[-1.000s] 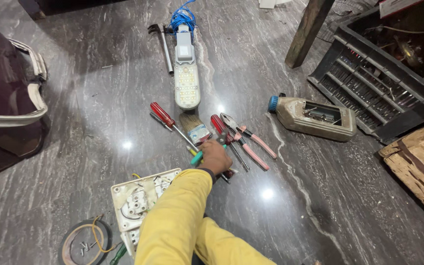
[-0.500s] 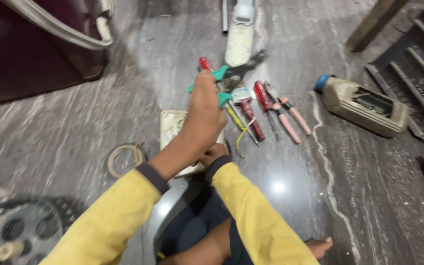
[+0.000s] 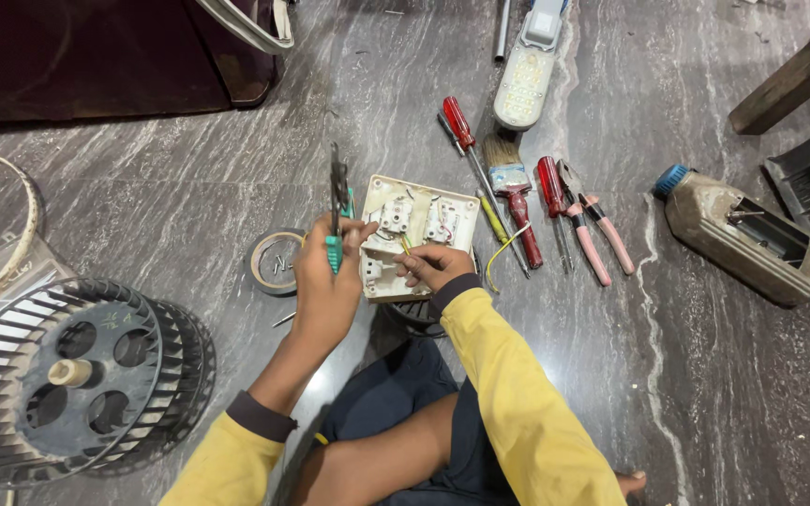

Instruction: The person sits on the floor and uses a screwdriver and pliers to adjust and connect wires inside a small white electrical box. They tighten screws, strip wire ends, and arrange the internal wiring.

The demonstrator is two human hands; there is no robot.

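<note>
My left hand (image 3: 325,281) grips green-handled pliers (image 3: 337,201), their dark jaws pointing up and away from me. My right hand (image 3: 435,265) rests its fingers on the wiring inside a cream switch board (image 3: 419,230) that lies face down on the floor in front of my crossed legs. Yellow and coloured wires (image 3: 497,258) curl out from under the board's right edge. A roll of tape (image 3: 274,262) lies just left of my left hand.
To the right lie a red screwdriver (image 3: 461,131), a paintbrush (image 3: 510,192), another red screwdriver (image 3: 552,192) and pink-handled pliers (image 3: 597,234). A grimy oil can (image 3: 747,239) lies far right, a grey blower wheel (image 3: 77,379) lower left, a white handset-shaped device (image 3: 527,75) and a dark bag (image 3: 96,56) beyond.
The view has swung down and closer. My left hand with the green pliers has come back from the tool row to the board, and my right hand now touches its wiring.
</note>
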